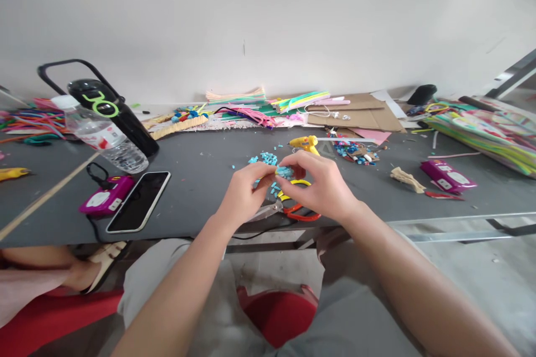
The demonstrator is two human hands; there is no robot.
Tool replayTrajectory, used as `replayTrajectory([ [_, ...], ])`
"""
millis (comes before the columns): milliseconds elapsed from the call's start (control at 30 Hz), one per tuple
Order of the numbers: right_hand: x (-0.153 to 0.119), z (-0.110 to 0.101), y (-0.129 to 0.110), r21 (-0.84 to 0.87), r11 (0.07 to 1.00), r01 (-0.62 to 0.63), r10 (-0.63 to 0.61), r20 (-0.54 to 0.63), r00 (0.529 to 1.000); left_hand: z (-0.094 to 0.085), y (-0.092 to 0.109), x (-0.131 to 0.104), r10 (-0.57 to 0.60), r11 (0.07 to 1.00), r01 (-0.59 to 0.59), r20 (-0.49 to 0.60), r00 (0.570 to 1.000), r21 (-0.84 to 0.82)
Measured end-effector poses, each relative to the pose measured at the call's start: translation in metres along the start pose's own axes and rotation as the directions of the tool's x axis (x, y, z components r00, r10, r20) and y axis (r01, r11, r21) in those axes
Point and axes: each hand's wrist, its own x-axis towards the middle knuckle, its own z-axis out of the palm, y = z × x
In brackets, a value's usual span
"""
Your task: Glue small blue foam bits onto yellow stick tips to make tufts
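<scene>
My left hand (247, 189) and my right hand (320, 181) meet over the dark grey table (188, 178). Their fingers are pinched close together around small light-blue pieces; my right hand holds a blue bunch (285, 172) between thumb and fingers. What the left fingertips grip is too small to make out. Loose blue pieces (268, 158) lie just beyond my fingers. Beneath my hands are scissors (301, 215) with red-orange and yellow handles, partly hidden. A yellow glue gun (304, 144) rests behind my right hand.
At the left stand a water bottle (109, 139) and a black flask (136, 128), near a phone (140, 201) and a purple power socket (106, 196). Pipe cleaners (301, 101) and cardboard (355, 114) line the back. Another purple socket (447, 176) lies right. A person's foot shows lower left.
</scene>
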Motion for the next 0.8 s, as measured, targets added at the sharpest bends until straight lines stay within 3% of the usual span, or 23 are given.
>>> replayTrajectory([
  [167,0.0,-0.002,0.003,-0.069,0.998,-0.01,0.013,0.04,0.999,-0.006,0.001,0.001,0.03,0.993,-0.028,-0.016,0.999,0.118],
  [400,0.0,0.003,0.016,0.102,0.995,-0.002,-0.004,0.061,0.998,-0.008,0.0,0.002,0.031,0.98,-0.029,-0.005,1.0,0.195],
  [800,0.002,0.005,0.018,0.212,0.977,-0.011,-0.007,0.083,0.997,-0.013,0.003,0.0,-0.031,0.99,0.024,0.053,0.998,0.139],
])
